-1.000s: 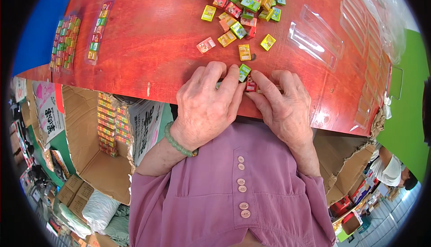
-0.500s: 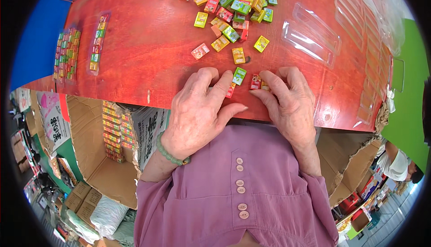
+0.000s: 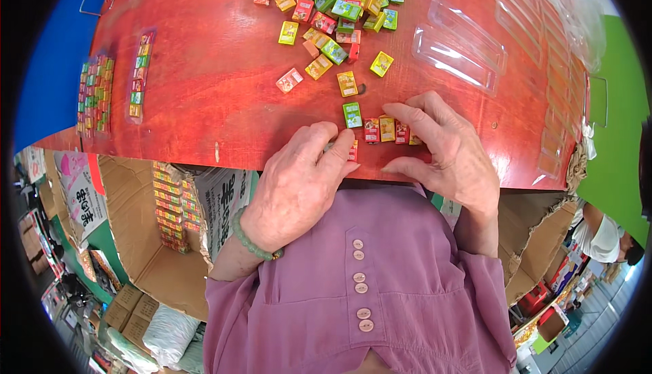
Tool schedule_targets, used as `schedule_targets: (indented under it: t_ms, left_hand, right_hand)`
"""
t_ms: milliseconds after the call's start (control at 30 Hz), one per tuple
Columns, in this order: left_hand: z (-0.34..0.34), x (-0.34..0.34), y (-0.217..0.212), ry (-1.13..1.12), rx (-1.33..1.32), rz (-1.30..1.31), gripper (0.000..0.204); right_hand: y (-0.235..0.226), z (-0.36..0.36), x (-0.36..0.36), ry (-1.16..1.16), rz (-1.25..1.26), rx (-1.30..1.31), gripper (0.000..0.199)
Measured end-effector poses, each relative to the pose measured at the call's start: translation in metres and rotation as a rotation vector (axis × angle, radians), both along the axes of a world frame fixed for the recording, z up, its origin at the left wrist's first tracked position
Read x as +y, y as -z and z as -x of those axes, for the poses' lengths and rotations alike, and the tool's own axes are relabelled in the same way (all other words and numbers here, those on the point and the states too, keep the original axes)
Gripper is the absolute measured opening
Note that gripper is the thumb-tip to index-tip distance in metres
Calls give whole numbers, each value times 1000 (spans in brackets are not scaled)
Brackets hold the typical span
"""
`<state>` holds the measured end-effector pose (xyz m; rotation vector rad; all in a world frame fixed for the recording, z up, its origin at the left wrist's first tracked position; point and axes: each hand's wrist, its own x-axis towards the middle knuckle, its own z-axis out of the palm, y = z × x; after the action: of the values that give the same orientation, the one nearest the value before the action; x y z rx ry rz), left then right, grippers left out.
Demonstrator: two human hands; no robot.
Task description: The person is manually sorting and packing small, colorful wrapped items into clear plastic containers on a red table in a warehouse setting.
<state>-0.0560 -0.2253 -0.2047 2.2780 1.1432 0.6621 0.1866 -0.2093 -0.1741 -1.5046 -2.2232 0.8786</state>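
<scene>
Near the table's front edge, a short row of small red and yellow boxes point(image 3: 386, 129) stands side by side. My right hand point(image 3: 456, 153) reaches over its right end, thumb and index finger apart, hiding part of the row. My left hand point(image 3: 299, 187), with a green bead bracelet at the wrist, has its thumb and index finger closed on a small red box point(image 3: 353, 151), partly covered by the fingers. A green box point(image 3: 352, 115) lies just beyond those fingertips. Farther back is a yellow-orange box point(image 3: 347, 84), in front of a loose pile of small coloured boxes point(image 3: 333, 24).
Clear plastic trays point(image 3: 458, 48) lie at the right of the red table point(image 3: 224, 68). Filled strips of boxes point(image 3: 140, 75) and a stacked block point(image 3: 95, 95) stand at the left. Below the edge, an open carton point(image 3: 136, 218) holds more filled strips. A person point(image 3: 604, 241) is at far right.
My right hand has lifted and opened wider, uncovering more of the row. My left hand has drawn nearer the edge with the red box. The green box now lies apart from the left fingers.
</scene>
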Motion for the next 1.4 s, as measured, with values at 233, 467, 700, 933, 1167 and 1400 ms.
schedule_targets:
  t_ms: [233, 467, 700, 933, 1167, 1400]
  left_hand:
    - [-8, 7, 3, -60, -10, -19, 41]
    - [-12, 16, -3, -23, -31, 57, 44]
    - [-10, 20, -4, -5, -45, 72, 49]
    - [3, 26, -8, 15, -135, 281, 57]
    - [-12, 28, -16, -59, -96, 160, 52]
    - [-17, 46, -13, 7, 112, 17, 40]
  right_hand:
    - [3, -10, 6, -44, 119, 44, 56]
    - [2, -7, 6, -28, 106, 65, 40]
    - [5, -4, 1, -7, 60, 32, 44]
    - [2, -1, -1, 0, 10, -3, 44]
    - [2, 9, -3, 39, -12, -51, 47]
    - [4, 8, -3, 31, -42, -54, 47]
